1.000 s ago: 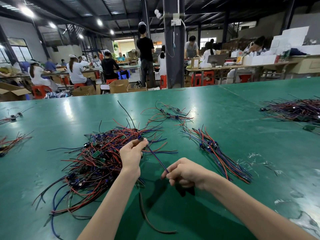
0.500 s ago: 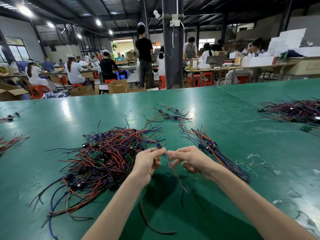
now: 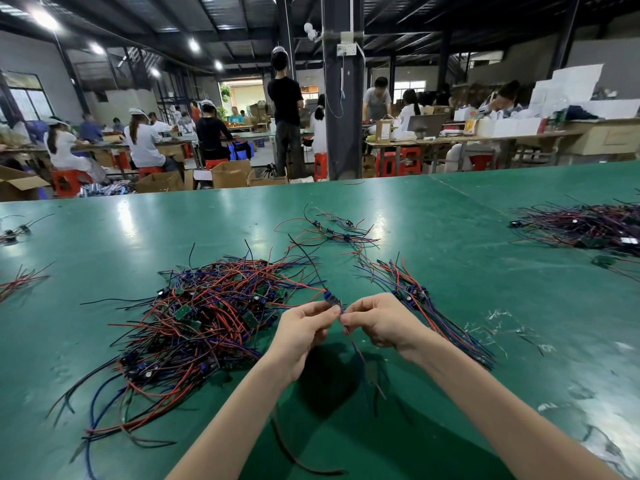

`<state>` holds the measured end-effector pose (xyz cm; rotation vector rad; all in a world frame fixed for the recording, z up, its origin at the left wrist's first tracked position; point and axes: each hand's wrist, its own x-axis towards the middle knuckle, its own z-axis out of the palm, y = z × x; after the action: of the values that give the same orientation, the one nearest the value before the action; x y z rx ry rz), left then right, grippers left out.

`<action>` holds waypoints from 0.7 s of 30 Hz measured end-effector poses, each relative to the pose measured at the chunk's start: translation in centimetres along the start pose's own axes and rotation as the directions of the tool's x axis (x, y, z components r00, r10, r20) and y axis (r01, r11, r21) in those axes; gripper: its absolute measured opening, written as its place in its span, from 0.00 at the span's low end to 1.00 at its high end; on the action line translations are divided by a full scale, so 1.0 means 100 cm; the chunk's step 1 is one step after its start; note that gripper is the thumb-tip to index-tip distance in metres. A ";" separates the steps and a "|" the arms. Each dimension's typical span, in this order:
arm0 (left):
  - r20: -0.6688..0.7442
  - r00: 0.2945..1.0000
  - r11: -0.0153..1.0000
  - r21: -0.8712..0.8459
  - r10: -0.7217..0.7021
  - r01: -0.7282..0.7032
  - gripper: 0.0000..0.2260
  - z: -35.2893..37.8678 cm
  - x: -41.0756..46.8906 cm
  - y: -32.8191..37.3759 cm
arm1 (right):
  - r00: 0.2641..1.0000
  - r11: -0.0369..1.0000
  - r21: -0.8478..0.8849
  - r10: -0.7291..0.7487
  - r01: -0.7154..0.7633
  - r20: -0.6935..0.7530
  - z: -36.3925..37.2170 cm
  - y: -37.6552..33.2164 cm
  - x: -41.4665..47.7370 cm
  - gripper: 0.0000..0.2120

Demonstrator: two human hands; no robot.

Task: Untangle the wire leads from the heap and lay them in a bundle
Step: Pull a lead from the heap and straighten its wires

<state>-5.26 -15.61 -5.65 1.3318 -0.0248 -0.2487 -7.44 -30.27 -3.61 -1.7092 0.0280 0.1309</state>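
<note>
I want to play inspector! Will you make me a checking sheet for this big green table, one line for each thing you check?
Surface: green table, shiny, pale worn patches at front right.
Job's things: tangled heap of red, blue and black wire leads on the left; straightened bundle on the right; one wire lead held between them.
Clutter: clear plastic scraps right of the bundle; another wire pile far right.
Grippers: left hand and right hand both pinch the held lead above the table.
Cables: one loose dark wire near the front edge.
Surroundings: pillar, cardboard boxes, people working at other tables.
</note>
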 end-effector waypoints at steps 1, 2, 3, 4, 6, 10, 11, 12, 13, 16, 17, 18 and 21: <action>0.007 1.000 1.000 0.005 -0.003 0.003 0.02 0.000 0.000 0.000 | 1.000 1.000 0.010 -0.001 0.001 -0.017 -0.003 -0.001 0.001 0.07; 0.016 1.000 1.000 0.019 -0.006 0.006 0.02 0.000 0.000 0.000 | 0.999 1.000 0.028 -0.006 0.007 -0.042 -0.006 -0.002 0.002 0.07; 0.023 1.000 0.999 0.034 -0.008 0.007 0.03 0.000 0.000 0.000 | 0.997 0.998 0.052 -0.013 0.017 -0.074 -0.011 -0.004 0.004 0.07; 0.023 1.000 0.999 0.044 -0.010 0.009 0.03 0.000 0.000 0.000 | 0.993 0.996 0.078 -0.023 0.032 -0.113 -0.017 -0.006 0.006 0.07; 0.018 1.000 0.999 0.048 -0.015 0.014 0.03 0.000 0.001 -0.001 | 0.976 0.992 0.110 -0.034 0.059 -0.216 -0.030 -0.008 0.010 0.07; 0.012 1.000 0.999 0.045 -0.006 0.006 0.04 -0.002 0.001 0.000 | 0.906 0.985 -0.163 -0.014 -0.061 -0.423 -0.066 -0.002 0.015 0.06; 0.008 1.000 0.999 0.045 -0.005 0.005 0.05 -0.002 0.001 0.000 | 0.892 0.954 -0.268 0.000 -0.136 -0.452 -0.074 0.000 0.014 0.06; 0.003 1.000 0.999 0.047 -0.005 0.004 0.05 -0.003 0.001 0.000 | 0.879 0.914 -0.348 0.017 -0.206 -0.476 -0.081 0.002 0.014 0.06; -0.002 1.000 0.999 0.048 -0.005 0.005 0.05 -0.003 0.001 0.000 | 0.865 0.877 -0.403 0.030 -0.263 -0.501 -0.085 0.004 0.013 0.06; -0.017 1.000 0.999 0.043 -0.008 0.009 0.06 -0.003 0.000 0.001 | 0.847 0.805 -0.477 0.059 -0.354 -0.528 -0.092 0.006 0.014 0.09; -0.021 1.000 0.999 0.041 -0.009 0.010 0.07 -0.004 0.000 0.002 | 0.847 0.786 -0.495 0.065 -0.369 -0.528 -0.092 0.006 0.014 0.09; -0.025 1.000 0.999 0.039 -0.010 0.011 0.07 -0.004 0.000 0.002 | 0.845 0.766 -0.515 0.068 -0.384 -0.530 -0.092 0.006 0.015 0.08; -0.045 0.999 1.000 0.020 -0.010 0.011 0.08 -0.004 0.000 0.003 | 0.826 0.692 -0.579 0.045 -0.432 -0.562 -0.087 0.004 0.015 0.09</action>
<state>-5.19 -15.16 -5.48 1.3576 0.0178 -0.2276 -5.38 -38.82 -3.01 -2.4541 0.7026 -0.1436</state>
